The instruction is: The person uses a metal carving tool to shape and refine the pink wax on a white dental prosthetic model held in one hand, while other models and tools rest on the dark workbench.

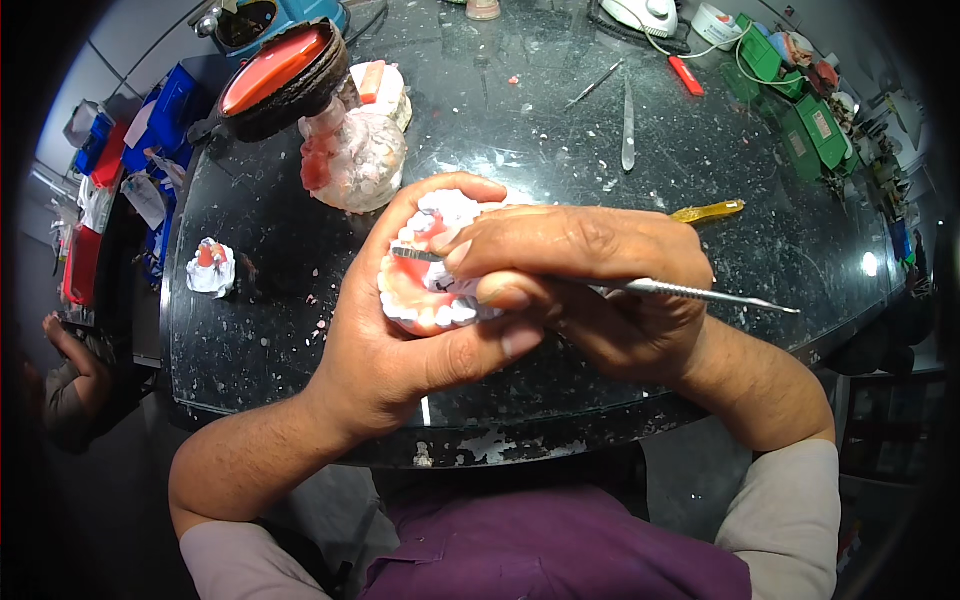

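Observation:
My left hand [385, 325] is wrapped round a dental model [455, 310] of white plaster, with a row of white teeth and pink wax along the inside of the arch. In my right hand [610, 260] is a slim metal wax carver [690, 292], gripped like a pen. Its ridged neck shows at the left between my fingertips and the model's wax, while the other thin tip points out to the right. My right fingertips rest close over the model and hide part of it. Whether the carver's working tip touches the wax I cannot tell.
A pan of red wax [275, 75] stands at upper left beside a plaster lump [355, 165]. A small plaster piece [211, 268] lies left. Farther off are a metal spatula [628, 125], a thin tool [595, 83], a yellow handle [708, 212] and green trays [820, 135].

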### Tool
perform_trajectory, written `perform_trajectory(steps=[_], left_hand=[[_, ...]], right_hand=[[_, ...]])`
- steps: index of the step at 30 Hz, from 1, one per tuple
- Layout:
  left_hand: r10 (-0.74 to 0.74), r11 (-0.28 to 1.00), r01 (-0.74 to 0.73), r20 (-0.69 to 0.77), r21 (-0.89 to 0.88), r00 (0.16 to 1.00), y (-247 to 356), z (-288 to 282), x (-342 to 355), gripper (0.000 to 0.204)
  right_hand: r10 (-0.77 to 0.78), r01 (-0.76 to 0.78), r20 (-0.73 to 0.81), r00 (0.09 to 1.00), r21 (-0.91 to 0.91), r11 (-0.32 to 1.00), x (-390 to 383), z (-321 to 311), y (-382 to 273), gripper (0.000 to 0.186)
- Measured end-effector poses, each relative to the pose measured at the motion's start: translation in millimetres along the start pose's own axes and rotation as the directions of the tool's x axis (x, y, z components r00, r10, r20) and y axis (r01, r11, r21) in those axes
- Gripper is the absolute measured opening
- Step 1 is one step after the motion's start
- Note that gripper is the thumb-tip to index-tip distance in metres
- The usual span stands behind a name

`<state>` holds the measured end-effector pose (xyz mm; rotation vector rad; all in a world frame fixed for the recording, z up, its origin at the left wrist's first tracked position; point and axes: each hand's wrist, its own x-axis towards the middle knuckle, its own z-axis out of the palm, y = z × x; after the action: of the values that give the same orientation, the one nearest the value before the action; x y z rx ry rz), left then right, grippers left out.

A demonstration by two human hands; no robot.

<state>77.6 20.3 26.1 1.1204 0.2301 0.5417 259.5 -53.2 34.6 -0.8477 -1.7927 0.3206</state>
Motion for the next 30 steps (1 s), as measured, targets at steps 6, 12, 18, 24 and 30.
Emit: perform_trajectory(steps=[6, 12, 18, 24, 30], left_hand=[[0.004, 0.999, -0.004, -0.011, 0.038, 1.000, 2, 3, 1, 0.075], [-0.070, 0.995, 0.079, -0.129, 0.068, 0.989, 9, 13, 2, 0.089], [-0.045, 0.994, 0.056, -0.122, 0.091, 0.991, 6, 11, 1, 0.089], [-0.046, 0.995, 0.058, -0.131, 0.085, 0.990, 4, 11, 1, 0.091], [-0.021, 0.992, 0.037, -0.128, 0.124, 0.992, 1, 8, 2, 0.092]], right_hand=[[0.072, -0.070, -0.048, 0.996, 0.051, 0.996, -1, -1, -7, 0.015], [0.017, -0.013, -0.043, 0.999, 0.080, 0.997, -2, 0, 0, 0.017], [0.031, -0.031, -0.019, 0.999, 0.023, 0.999, 1, -1, -5, 0.016], [0.010, -0.010, -0.011, 1.000, 0.001, 1.000, 1, -1, -5, 0.017], [0.002, -0.003, -0.003, 1.000, -0.026, 1.000, 1, 0, -6, 0.019]])
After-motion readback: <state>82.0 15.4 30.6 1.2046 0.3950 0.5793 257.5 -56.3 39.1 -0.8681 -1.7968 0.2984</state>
